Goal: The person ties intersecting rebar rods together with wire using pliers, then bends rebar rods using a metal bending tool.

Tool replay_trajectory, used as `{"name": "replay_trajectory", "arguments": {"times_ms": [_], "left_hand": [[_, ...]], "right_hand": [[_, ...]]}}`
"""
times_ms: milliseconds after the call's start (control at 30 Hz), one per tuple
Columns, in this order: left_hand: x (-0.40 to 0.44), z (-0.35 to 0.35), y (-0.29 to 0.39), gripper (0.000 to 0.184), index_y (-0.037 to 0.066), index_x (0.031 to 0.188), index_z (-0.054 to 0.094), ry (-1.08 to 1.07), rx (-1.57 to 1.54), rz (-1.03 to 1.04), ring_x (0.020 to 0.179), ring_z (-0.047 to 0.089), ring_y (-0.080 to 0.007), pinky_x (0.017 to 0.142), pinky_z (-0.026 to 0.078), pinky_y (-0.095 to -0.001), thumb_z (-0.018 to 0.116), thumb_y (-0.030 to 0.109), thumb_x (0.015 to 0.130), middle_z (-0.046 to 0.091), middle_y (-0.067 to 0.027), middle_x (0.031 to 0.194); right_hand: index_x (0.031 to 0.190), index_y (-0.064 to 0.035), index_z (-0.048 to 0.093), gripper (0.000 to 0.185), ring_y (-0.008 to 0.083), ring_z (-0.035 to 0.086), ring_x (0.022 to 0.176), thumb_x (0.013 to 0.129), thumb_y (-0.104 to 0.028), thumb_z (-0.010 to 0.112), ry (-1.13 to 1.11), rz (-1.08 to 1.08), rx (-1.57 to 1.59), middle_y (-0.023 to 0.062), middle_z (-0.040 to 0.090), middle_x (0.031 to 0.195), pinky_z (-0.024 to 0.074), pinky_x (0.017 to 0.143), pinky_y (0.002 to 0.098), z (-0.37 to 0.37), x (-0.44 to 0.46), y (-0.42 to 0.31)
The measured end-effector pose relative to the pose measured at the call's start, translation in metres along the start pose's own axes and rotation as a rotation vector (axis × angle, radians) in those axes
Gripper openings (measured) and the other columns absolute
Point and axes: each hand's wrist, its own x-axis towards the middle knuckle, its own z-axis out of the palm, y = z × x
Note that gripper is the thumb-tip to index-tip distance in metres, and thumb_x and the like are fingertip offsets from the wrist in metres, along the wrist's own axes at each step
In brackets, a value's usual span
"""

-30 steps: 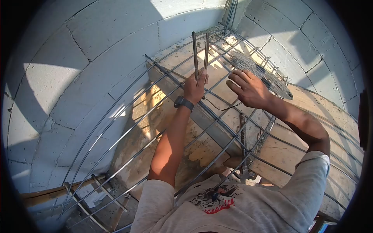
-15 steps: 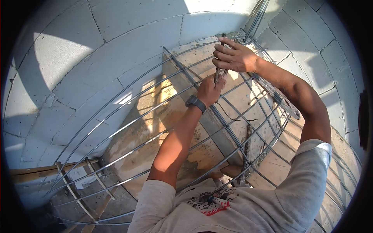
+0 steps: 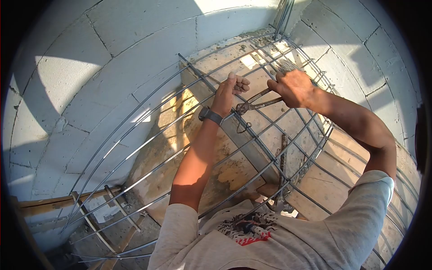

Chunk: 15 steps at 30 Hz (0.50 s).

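Observation:
Pincers lie across the rebar grid, their jaws at a bar crossing and their handles in my right hand, which is closed round them. Left of the jaws is my left hand, its thumb up and its fingers curled; whether anything small is in it cannot be made out. A dark watch circles my left wrist. Just below the pincer jaws a thin tie wire hangs in a loop.
Pale block walls rise behind and at both sides. A bundle of thin wire lies beyond my right hand. Upright bars stand in the far corner. A hammer-like tool lies near my shirt. Wooden slats are at lower left.
The pincers have swung from upright in my left hand to lying sideways, with my right hand now round the handles. My left hand has let them go. The tie wire now forms a loop.

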Motion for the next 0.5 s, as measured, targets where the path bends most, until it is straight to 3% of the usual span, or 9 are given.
{"name": "replay_trajectory", "arguments": {"times_ms": [100,200,300,333,433,467,500], "left_hand": [[-0.014,0.009,0.017,0.07,0.0,0.116,0.073,-0.066,-0.001,-0.019,0.098,0.065,-0.016,0.091,0.049,-0.0344,0.036,0.059,0.111,0.073,-0.0098,0.105],[-0.023,0.019,0.017,0.07,-0.003,0.12,0.072,-0.173,0.362,-0.058,0.107,0.067,-0.018,0.094,0.05,-0.0341,0.037,0.057,0.111,0.074,-0.0147,0.112],[-0.013,0.008,0.007,0.072,-0.005,0.118,0.073,-0.331,0.231,-0.358,0.111,0.068,-0.0216,0.098,0.051,-0.0339,0.037,0.057,0.111,0.074,-0.0182,0.116],[-0.014,0.005,0.002,0.058,-0.004,0.12,0.071,-0.202,0.201,-0.132,0.108,0.07,-0.0238,0.093,0.053,-0.0334,0.045,0.046,0.11,0.074,-0.0189,0.116],[-0.026,-0.012,0.02,0.034,0.0,0.117,0.071,-0.024,0.404,0.125,0.104,0.072,-0.0266,0.087,0.056,-0.0387,0.058,0.029,0.104,0.074,-0.0195,0.115],[-0.034,-0.022,0.036,0.025,0.002,0.113,0.071,-0.024,0.672,0.138,0.101,0.073,-0.0289,0.084,0.057,-0.0414,0.068,0.017,0.093,0.075,-0.0185,0.11],[-0.047,-0.02,0.053,0.025,0.003,0.112,0.071,-0.084,0.795,0.045,0.1,0.073,-0.0295,0.083,0.057,-0.0413,0.07,0.018,0.092,0.075,-0.018,0.107]], "right_hand": [[0.11,-0.0071,0.067,0.034,0.0366,0.075,0.084,0.076,-0.006,0.074,-0.058,0.059,0.037,0.017,0.072,0.095,0.0611,0.067,0.0456,-0.011,-0.005,-0.01],[0.108,-0.0069,0.067,0.029,0.0319,0.073,0.092,0.08,-0.008,0.072,0.085,0.044,-0.046,0.0137,0.071,0.097,0.0584,0.076,0.0425,-0.012,-0.008,-0.016],[0.108,-0.0076,0.066,0.025,0.0245,0.066,0.102,0.084,-0.012,0.07,0.268,0.007,-0.161,0.0084,0.067,0.101,0.0514,0.089,0.0367,-0.003,-0.02,-0.025],[0.108,-0.0082,0.065,0.025,0.0225,0.063,0.104,0.085,-0.014,0.07,0.304,0.014,-0.179,0.0067,0.065,0.102,0.0481,0.093,0.0351,-0.003,-0.023,-0.028],[0.11,-0.0111,0.063,0.031,0.0201,0.056,0.105,0.085,-0.026,0.073,0.489,0.038,-0.263,0.0039,0.059,0.102,0.0421,0.098,0.0355,0.011,-0.029,-0.032],[0.111,-0.0114,0.063,0.032,0.0205,0.056,0.105,0.086,-0.028,0.073,0.516,0.053,-0.296,0.0043,0.058,0.102,0.0423,0.098,0.0364,0.015,-0.032,-0.031],[0.111,-0.0116,0.063,0.033,0.0209,0.056,0.104,0.087,-0.03,0.073,0.533,0.061,-0.322,0.0046,0.058,0.101,0.0425,0.097,0.0372,0.017,-0.035,-0.032]]}}
